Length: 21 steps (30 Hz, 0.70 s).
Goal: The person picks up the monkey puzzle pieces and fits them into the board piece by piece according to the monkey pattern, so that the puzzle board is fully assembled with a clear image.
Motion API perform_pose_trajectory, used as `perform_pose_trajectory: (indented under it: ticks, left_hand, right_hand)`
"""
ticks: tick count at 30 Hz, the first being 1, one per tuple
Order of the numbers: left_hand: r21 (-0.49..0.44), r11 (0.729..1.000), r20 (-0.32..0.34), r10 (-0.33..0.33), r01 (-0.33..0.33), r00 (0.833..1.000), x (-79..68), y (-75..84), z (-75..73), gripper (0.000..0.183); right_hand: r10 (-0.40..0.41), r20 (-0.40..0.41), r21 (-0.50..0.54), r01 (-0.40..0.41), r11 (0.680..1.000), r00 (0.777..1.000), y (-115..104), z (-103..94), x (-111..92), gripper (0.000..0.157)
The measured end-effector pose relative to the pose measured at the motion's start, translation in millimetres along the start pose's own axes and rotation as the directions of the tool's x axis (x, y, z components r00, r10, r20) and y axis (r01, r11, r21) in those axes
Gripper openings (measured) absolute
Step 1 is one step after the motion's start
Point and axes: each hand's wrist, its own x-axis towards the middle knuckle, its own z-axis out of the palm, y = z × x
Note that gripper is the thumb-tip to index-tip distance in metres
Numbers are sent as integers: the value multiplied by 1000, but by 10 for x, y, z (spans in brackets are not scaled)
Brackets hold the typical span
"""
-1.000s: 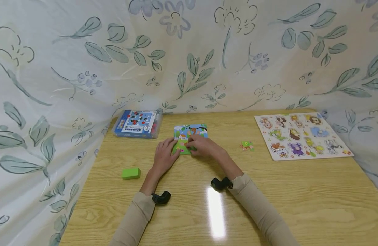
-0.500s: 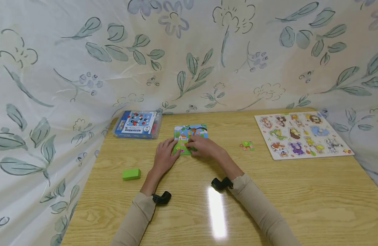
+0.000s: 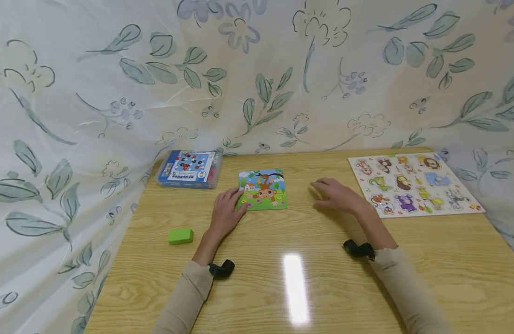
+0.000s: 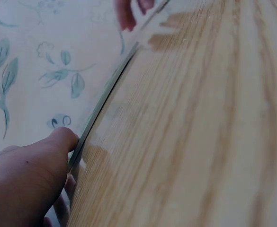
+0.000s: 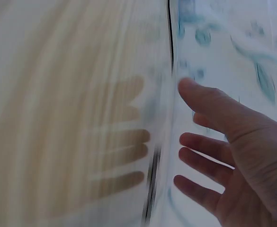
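Note:
A square jigsaw puzzle [image 3: 263,190] with a monkey hanging from a branch lies on the wooden table. My left hand [image 3: 227,208] rests at its left edge, thumb by the lower left corner and fingers along the side. In the left wrist view the thumb [image 4: 62,139] touches the edge of the thin board. My right hand [image 3: 340,197] hovers to the right of the puzzle, fingers spread and nothing visible between them. The right wrist view shows those fingers [image 5: 204,146] apart above the table. The small loose puzzle piece seen earlier is hidden by this hand.
A blue-labelled plastic box [image 3: 189,169] stands at the back left. Nearer, a green block [image 3: 180,236] lies left of my left forearm. A white animal peg board [image 3: 415,184] lies on the right, close to my right hand. Patterned cloth [image 3: 257,93] hangs behind the table.
My right hand has left the puzzle and moved right, over where the loose piece lay. The whole monkey picture now shows. My left hand has stayed in place.

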Motion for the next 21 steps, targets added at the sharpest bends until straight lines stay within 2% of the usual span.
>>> perform_pose_trajectory:
  ticks: [3,7,10,21]
  left_hand:
    - [0,1000,-4,2,-2,1000,-1,0,16,47]
    - [8,1000,-16,3,-3,1000,8,-5,27,47]
    - [9,1000,-14,1,-1,1000,14,-3,20,47]
    - [3,1000,-7,-1,1,1000,0,16,6,46]
  right_hand:
    - [64,16,32,-64,997,998,222,-51,-210,76]
    - [100,31,70,-102,992,995,370,-115,-346,78]
    - [109,46,88,-113,990,993,410,-148,-378,76]
    - [101,60,43,-104,994,993,481,-135,-392,63]
